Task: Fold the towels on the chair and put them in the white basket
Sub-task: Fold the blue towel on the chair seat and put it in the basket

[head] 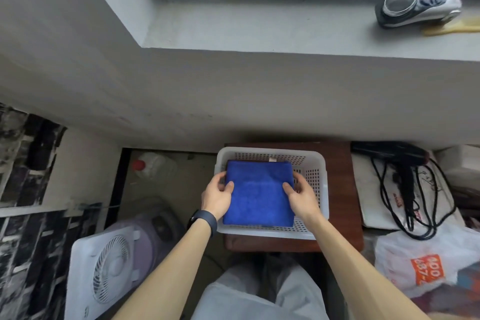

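Wide view down from the head: a grey windowsill (259, 26) runs across the top, and below it, right in front of the person's knees, sits a brown wooden top (342, 189); whether that is the chair's seat I cannot tell. On it stands the white basket (259, 232), perforated walls, pushed close to the wall. And here is the blue towel (259, 192), folded into a neat flat rectangle, lying inside the basket towards its left side, with bare basket floor showing to the right of it. Both hands are on it: the left hand (217, 197) grips the towel's left edge, thumb on top and fingers curled round the side, and the right hand (302, 199) does the same on the right edge. So this reads as the placing step, fold done, towel being settled into the basket. The next move looks simple: ease the fingers out from under the edges without dragging the fold open, then lift both hands clear of the rim. No unfolded towel shows anywhere in view, so whether more remain I cannot say. A small pale tag (272, 159) peeks out at the towel's far edge.
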